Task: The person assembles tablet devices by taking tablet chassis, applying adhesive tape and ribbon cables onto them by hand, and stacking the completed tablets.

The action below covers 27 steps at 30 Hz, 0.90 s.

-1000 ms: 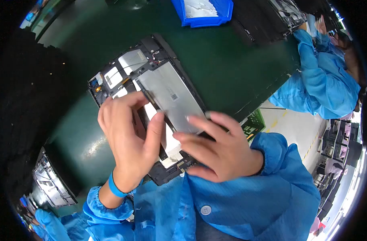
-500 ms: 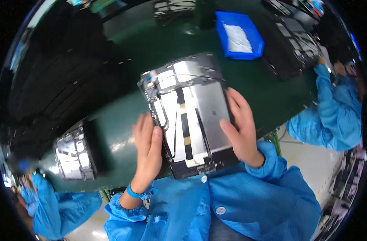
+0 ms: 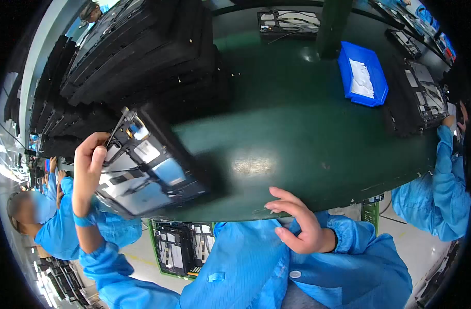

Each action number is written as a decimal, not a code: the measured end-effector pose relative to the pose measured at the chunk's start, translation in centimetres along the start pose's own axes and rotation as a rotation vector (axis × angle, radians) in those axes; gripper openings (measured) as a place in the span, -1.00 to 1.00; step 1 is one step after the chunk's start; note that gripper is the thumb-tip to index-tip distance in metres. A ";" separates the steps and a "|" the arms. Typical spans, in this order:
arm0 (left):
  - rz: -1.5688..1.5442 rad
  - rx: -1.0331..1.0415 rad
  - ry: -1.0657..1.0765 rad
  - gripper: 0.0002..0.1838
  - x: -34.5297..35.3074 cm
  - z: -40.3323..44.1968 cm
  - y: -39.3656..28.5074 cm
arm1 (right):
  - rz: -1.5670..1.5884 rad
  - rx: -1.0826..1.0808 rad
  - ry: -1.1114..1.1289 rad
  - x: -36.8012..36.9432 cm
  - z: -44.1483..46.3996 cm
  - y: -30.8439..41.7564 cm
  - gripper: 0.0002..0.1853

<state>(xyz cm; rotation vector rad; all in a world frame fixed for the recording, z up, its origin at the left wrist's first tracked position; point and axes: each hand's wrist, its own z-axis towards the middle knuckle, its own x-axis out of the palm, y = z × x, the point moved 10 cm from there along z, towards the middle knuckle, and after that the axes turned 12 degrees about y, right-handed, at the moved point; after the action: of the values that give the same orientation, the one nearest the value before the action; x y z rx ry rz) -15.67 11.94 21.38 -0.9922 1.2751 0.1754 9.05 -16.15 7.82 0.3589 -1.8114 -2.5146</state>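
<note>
At the left end of the bench, my left hand (image 3: 88,165) pinches the edge of an opened tablet (image 3: 142,165), thumb and fingers on its left side. The tablet's inner side faces up, with silver panels, dark cables and a circuit strip; it is tilted and slightly blurred. A dark shape lies under and beside it, and I cannot tell whether the two touch. My right hand (image 3: 300,221) is empty, fingers apart and half curled, over the front edge of the green table (image 3: 297,159).
Tall stacks of black panels (image 3: 142,56) stand at the back left. A blue bin (image 3: 366,74) holds white material. Another opened device (image 3: 289,23) lies at the back, near a post (image 3: 336,28). A green crate (image 3: 158,247) of similar devices sits below. Co-workers sit on both sides.
The tablet has moved from in front of me to the left, carried by my left hand. My right hand has let go of it. The view has shifted left.
</note>
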 end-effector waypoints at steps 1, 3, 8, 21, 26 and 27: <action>0.067 -0.012 0.066 -0.68 -0.3 0.8 0.9 | 0.030 0.025 -0.013 0.0 -0.1 -0.6 -0.45; 0.221 -0.127 0.140 -0.69 -1.0 2.2 4.5 | -0.073 -0.004 -0.002 0.1 0.2 -0.4 -0.50; 0.385 -0.273 0.253 -0.55 1.1 4.9 8.5 | -0.118 0.030 0.012 0.4 0.4 -0.5 -0.55; 0.691 0.069 0.091 -0.30 14.4 -2.0 -9.8 | -0.366 0.014 0.058 1.7 1.6 -0.3 -0.68; 0.715 0.007 -0.057 -0.47 14.0 -3.2 -7.2 | -0.378 0.015 0.070 1.6 1.4 -0.4 -0.69; 0.692 -0.007 -0.111 -0.47 13.1 -3.4 -7.7 | -0.379 0.011 0.073 1.6 1.4 -0.4 -0.69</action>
<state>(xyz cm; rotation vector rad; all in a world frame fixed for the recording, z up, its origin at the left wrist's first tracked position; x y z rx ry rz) -9.01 -0.22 14.39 -0.5035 1.4724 0.7564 7.29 -14.97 7.57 0.8583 -1.8819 -2.6778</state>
